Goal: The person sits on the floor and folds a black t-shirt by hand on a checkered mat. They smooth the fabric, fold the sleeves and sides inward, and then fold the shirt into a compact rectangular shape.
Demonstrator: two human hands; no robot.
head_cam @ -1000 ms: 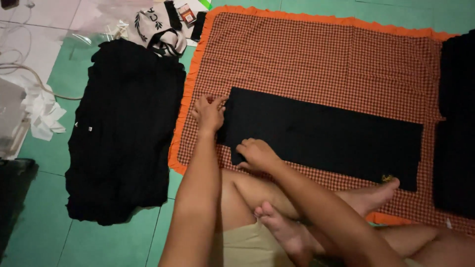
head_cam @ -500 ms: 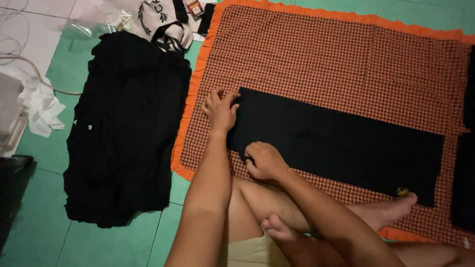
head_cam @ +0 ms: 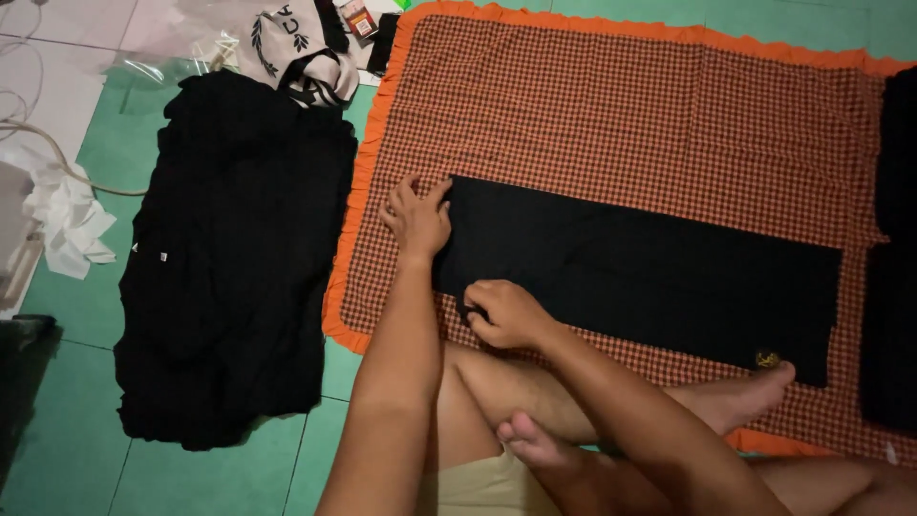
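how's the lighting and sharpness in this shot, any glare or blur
Head view: dim, warm, uneven light; the long black folded cloth and the black heap of clothes lose almost all fold detail; faint sheen on the clear plastic wrap at top left; both hands, left and right, look sharp, no motion blur.

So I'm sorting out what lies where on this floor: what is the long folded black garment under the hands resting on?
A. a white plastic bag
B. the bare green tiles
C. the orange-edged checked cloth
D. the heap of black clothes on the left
C: the folded black garment lies flat on the checked cloth, with the left hand at its end and the right hand at its near edge; the heap of black clothes sits apart on the tiles.
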